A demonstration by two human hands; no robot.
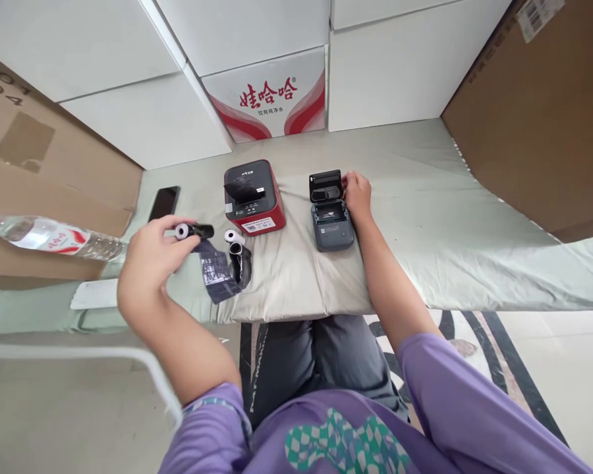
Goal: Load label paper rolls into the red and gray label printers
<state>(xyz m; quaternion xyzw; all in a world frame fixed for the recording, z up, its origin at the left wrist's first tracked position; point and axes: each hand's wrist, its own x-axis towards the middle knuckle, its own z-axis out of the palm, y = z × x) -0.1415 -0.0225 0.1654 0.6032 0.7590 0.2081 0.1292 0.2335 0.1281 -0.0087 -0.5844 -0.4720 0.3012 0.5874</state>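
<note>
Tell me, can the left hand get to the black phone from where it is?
Probably yes. The phone lies flat just beyond the left hand, nothing between them, but that hand's grip is already full with a black ribbon roll.

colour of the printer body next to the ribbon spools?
Red body, dark grey top, on the left printer; head view.

We hold our left hand (151,253) raised, forearm bent inward, fingers curled closed in a pinch. Our right arm stretches forward, the right hand (356,195) resting with fingers bent, partly closed.
</note>
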